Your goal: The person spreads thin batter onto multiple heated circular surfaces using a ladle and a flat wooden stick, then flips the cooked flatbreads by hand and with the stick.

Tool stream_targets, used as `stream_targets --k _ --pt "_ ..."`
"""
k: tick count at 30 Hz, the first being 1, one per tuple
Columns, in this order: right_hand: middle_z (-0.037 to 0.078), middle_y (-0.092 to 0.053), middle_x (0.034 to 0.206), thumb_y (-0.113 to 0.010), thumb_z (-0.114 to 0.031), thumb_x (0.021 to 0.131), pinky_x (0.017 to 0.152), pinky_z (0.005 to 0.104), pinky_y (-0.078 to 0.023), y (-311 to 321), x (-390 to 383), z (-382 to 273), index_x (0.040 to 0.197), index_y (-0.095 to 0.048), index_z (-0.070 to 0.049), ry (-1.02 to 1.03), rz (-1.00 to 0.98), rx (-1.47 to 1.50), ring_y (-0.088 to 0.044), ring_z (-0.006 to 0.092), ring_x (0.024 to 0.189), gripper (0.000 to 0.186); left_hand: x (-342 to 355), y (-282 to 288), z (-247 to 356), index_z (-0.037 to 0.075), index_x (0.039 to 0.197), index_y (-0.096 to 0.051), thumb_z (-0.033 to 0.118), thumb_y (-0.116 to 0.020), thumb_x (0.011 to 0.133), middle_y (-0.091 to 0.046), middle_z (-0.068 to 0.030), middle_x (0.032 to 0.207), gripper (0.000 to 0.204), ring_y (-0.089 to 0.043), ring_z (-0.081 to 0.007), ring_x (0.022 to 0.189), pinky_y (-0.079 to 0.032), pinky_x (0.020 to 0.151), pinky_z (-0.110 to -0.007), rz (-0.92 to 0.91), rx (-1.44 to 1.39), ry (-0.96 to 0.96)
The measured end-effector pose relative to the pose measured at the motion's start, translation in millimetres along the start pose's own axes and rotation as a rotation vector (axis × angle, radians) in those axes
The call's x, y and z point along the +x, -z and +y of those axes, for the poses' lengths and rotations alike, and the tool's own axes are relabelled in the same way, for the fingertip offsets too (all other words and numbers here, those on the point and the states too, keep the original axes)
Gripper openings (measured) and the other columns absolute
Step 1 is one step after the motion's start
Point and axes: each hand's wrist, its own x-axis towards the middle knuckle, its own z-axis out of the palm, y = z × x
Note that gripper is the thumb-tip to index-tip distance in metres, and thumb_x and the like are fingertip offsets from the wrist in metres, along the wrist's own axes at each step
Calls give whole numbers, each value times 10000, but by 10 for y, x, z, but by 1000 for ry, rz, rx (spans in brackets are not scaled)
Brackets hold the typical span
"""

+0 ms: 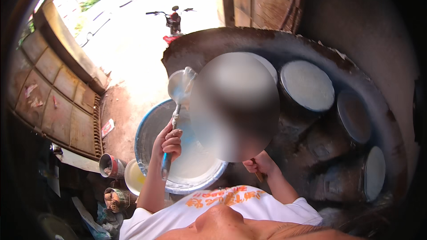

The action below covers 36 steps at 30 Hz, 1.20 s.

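Note:
My left hand (171,141) grips the blue-and-metal handle of a ladle (180,90), its cup raised and smeared with pale batter. Below and behind it sits a wide blue-rimmed tub (205,178) holding pale liquid. My right hand (257,164) is closed on a wooden handle (258,174); whatever lies beyond that handle is hidden by a large blurred patch over the middle of the view.
A curved stove (307,44) carries several round pans (307,84) on the right. Small buckets (112,164) stand lower left beside a tiled metal door (53,89). A red two-wheeler (174,22) stands in the bright doorway.

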Motion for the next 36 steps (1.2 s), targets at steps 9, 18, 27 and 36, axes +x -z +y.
stream_targets --k 9,18,27,36 --pt "-9 -413 561 -428 -203 978 327 200 -284 253 -1142 81 1375 -389 -174 390 247 110 -309 43 372 400 1232 41 -654 99 718 -367 280 -372 1003 -291 39 525 338 -311 -42 382 -286 328 -200 66 -81 386" --pt "75 -589 814 -573 -130 896 560 248 -438 1555 -2629 -685 1282 -492 -84 1095 1017 -222 -534 120 622 398 3813 -103 -3716 99 675 -375 177 -452 955 -309 47 524 300 -311 -46 383 -319 382 -202 146 -153 938" --pt "32 -581 822 -642 -7 793 458 243 -443 3145 -3802 -252 1200 -598 -53 1023 1665 309 -546 96 602 412 5739 1256 -5048 82 735 -430 245 -425 980 -372 33 556 295 -365 -66 419 -347 385 -207 299 174 1222" --pt "107 -521 934 -672 13 697 754 313 -442 3942 -3625 -949 1069 -613 -29 1088 2189 40 -531 203 812 379 6515 2073 -5614 279 1355 -471 125 -493 903 -616 -74 844 478 -567 -163 617 -474 565 -313 -526 2207 521"
